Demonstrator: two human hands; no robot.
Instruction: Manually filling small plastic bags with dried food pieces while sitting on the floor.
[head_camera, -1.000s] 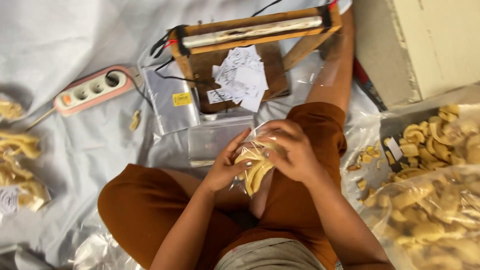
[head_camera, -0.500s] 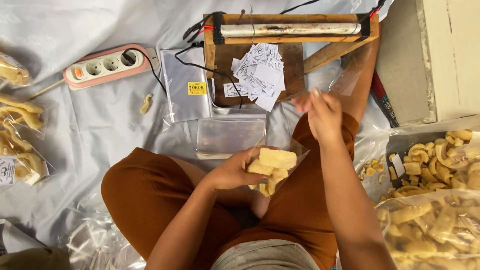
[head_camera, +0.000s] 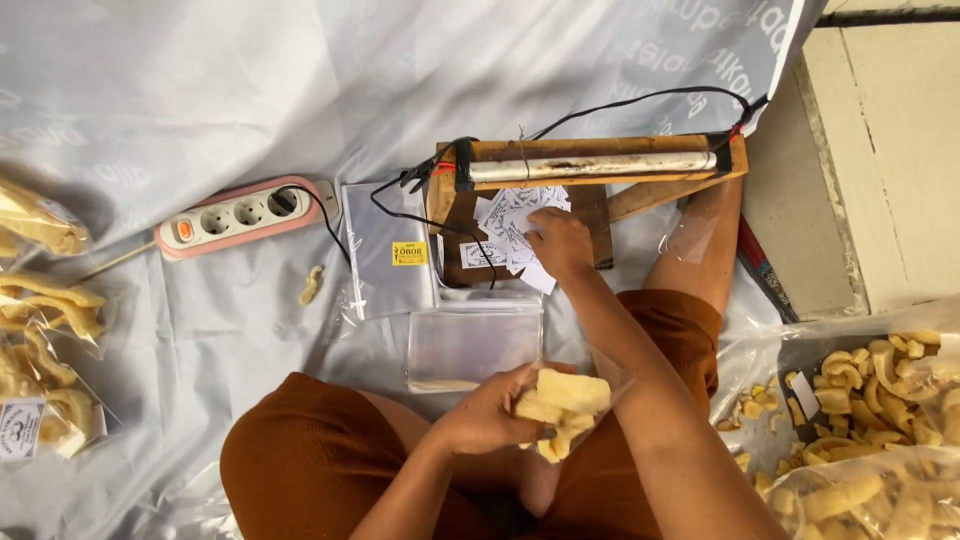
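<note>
Nearest, over the lap in rust-brown trousers: left hand (head_camera: 488, 418) curled snugly around a clear bag of pale yellow chips (head_camera: 562, 408), fingers wrapped under it, holding it up just above the thighs. Just beyond, on the grey sheet (head_camera: 200, 100) spread over the floor, an empty clear plastic tub (head_camera: 472, 345), untouched. Farther out, right hand (head_camera: 560, 243) stretched forward, fingers loosely bent and narrow, fingertips pressing on the heap of small white paper labels (head_camera: 510, 225) lying on the wooden sealer stand (head_camera: 590, 170); whether a label is pinched cannot be told. Left of the stand, a stack of flat clear bags (head_camera: 385, 250), then a pink power strip (head_camera: 240, 215). Along the right edge of the sheet, large bags of loose chips (head_camera: 880, 400). Against half a second ago: right hand gone from hovering above the knee out to the labels; left hand and bag nearly unmoved.
</note>
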